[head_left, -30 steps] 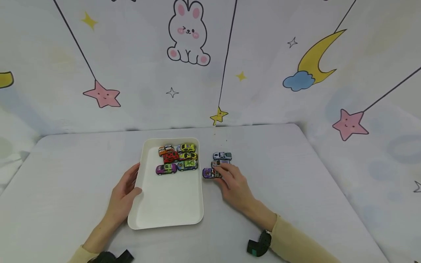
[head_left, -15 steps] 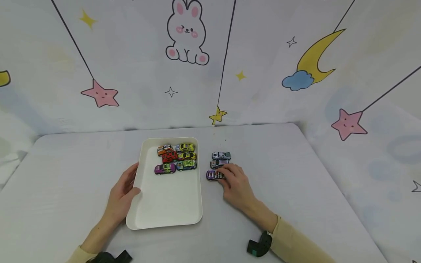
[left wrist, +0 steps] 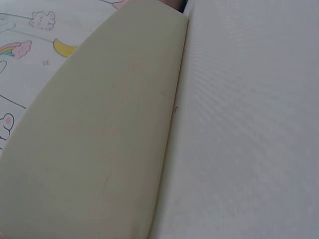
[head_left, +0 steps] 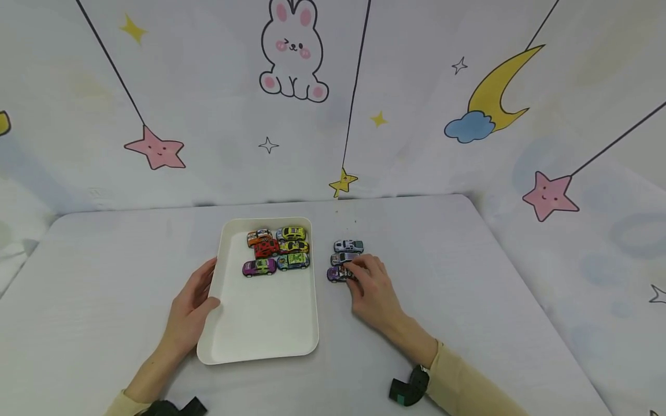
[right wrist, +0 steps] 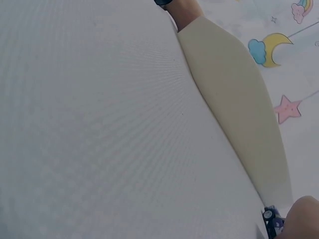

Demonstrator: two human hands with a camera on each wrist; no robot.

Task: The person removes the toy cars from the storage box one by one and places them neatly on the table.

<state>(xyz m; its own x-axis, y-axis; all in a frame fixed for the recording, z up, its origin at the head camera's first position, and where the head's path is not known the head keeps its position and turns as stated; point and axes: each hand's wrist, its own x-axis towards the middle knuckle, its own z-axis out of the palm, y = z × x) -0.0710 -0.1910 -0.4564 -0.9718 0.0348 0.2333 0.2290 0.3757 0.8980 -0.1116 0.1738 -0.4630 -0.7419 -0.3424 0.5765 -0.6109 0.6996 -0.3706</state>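
Note:
My left hand (head_left: 188,307) grips the left edge of a white tray (head_left: 260,320), thumb over the rim. My right hand (head_left: 376,293) pinches the right end of a purple toy car (head_left: 336,274) on the table, right of the tray. Behind it stand a grey-white toy car (head_left: 341,258) and a pale blue-white toy car (head_left: 348,246), lined up front to back. In the left wrist view the tray's side (left wrist: 109,129) looks beige. In the right wrist view the purple car (right wrist: 269,214) and a finger (right wrist: 304,221) show at the lower right corner.
Several toy cars fill the tray's far right part, among them a red one (head_left: 266,248), a purple-green one (head_left: 259,267) and a yellow one (head_left: 291,233). A white cloth covers the table (head_left: 468,323). A patterned backdrop (head_left: 416,156) rises behind the far edge.
The purple car has shifted a little right, along with the right fingers, and now lines up closer with the two cars behind it. The left hand keeps its grip on the tray.

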